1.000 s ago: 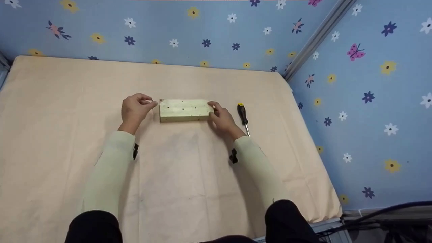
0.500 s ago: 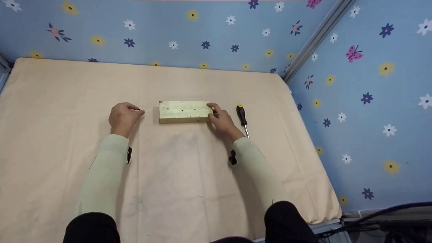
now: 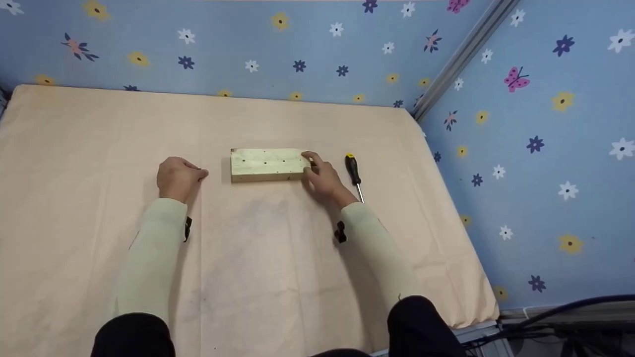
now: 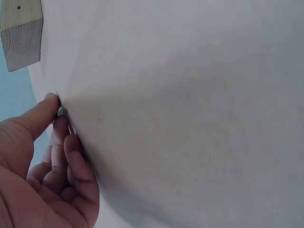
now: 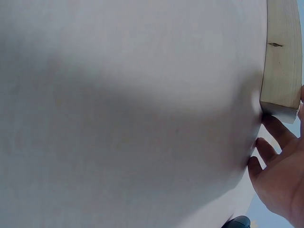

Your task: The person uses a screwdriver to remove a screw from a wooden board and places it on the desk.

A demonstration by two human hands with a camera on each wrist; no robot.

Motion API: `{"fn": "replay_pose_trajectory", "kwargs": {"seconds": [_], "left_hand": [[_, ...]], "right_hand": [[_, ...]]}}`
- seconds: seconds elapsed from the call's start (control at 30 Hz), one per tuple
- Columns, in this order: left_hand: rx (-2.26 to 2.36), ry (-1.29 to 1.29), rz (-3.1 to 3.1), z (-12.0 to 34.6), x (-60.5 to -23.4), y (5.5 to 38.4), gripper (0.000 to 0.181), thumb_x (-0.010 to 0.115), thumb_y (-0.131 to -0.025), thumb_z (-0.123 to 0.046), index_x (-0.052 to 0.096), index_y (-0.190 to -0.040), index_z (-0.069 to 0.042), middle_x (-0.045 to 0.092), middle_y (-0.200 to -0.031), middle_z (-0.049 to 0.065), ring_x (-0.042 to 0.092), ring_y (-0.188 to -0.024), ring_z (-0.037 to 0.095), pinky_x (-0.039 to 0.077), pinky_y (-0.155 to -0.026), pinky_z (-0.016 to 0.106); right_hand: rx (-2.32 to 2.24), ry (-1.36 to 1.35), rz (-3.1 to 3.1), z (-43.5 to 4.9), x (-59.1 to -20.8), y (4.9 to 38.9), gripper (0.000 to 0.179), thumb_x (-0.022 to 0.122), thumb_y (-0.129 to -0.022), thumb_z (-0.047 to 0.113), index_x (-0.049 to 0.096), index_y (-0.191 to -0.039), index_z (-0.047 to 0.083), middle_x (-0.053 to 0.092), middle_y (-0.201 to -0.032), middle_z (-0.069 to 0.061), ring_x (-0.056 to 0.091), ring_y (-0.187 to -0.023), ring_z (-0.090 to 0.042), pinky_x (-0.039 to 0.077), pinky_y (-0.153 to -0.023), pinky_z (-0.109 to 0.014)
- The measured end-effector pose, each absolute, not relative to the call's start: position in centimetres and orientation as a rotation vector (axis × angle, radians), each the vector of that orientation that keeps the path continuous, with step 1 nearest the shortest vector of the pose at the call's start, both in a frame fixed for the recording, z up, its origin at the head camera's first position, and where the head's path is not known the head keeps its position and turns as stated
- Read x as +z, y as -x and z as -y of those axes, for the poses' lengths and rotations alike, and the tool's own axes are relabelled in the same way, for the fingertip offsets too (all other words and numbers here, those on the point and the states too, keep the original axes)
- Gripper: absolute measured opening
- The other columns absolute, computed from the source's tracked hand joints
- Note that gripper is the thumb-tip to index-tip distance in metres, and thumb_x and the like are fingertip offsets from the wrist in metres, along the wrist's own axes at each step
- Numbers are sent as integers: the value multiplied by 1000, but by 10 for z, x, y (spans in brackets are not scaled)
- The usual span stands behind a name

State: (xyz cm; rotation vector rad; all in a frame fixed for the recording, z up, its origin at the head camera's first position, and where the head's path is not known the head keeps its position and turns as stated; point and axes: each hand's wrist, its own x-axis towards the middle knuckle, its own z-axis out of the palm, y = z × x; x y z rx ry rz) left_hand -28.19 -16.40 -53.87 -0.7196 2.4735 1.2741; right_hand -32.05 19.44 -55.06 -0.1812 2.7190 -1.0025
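Observation:
A pale wooden block (image 3: pixel 268 166) with several small dark holes in its top lies lengthwise on the cloth. My right hand (image 3: pixel 325 177) holds its right end between thumb and fingers. In the right wrist view the block (image 5: pixel 282 61) shows its side and end, with the hand (image 5: pixel 280 175) at that end. To the left of the block, apart from it, my left hand (image 3: pixel 177 177) is low at the cloth. Its thumb and fingertips pinch a small screw (image 4: pixel 61 111), mostly hidden by the fingers in the left wrist view.
A black and yellow screwdriver (image 3: pixel 352 171) lies right of the right hand, shaft toward the person. Beige cloth (image 3: pixel 258 248) covers the table. Flowered blue walls (image 3: pixel 223 44) stand behind and on the right. Dark cables (image 3: pixel 560 310) run at the lower right.
My left hand has moved left and toward the person, away from the block's left end, and down to the cloth with the screw. The right hand stays on the block.

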Motion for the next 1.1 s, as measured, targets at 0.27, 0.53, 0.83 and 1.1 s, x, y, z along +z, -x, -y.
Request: {"fn": "replay_pose_trajectory", "kwargs": {"seconds": [0.27,0.53,0.83,1.1], "left_hand": [[1348,751,-2424,162,-538,283,28,73,-85,-26,67,-100,-4,62,-112,11,55,-99,22,48,-86,35],[1418,757,-2447,159,-539,281,24,73,-84,-23,69,-96,-2,65,-108,13,56,-92,19,48,-81,32],[1434,758,-2435,164,-539,276,25,72,-85,-22,69,-98,-1,65,-109,14,56,-104,25,49,-94,40],[1423,723,-2438,170,-531,279,37,70,-86,-35,71,-102,-2,70,-84,1,60,-94,20,51,-81,31]], "right_hand": [[-1023,203,-2721,-195,-552,321,44,45,-97,35,40,-140,42,49,-142,-12,50,-131,-27,37,-112,-43],[-1023,192,-2720,-195,-552,325,44,44,-96,37,39,-139,45,48,-143,-11,50,-131,-26,37,-112,-44],[-1043,237,-2707,-190,-553,325,43,43,-99,34,38,-141,44,50,-139,-8,51,-129,-22,38,-111,-40],[-1039,204,-2723,-193,-551,327,43,45,-96,32,41,-138,40,51,-136,-8,51,-127,-20,39,-110,-39]]}}
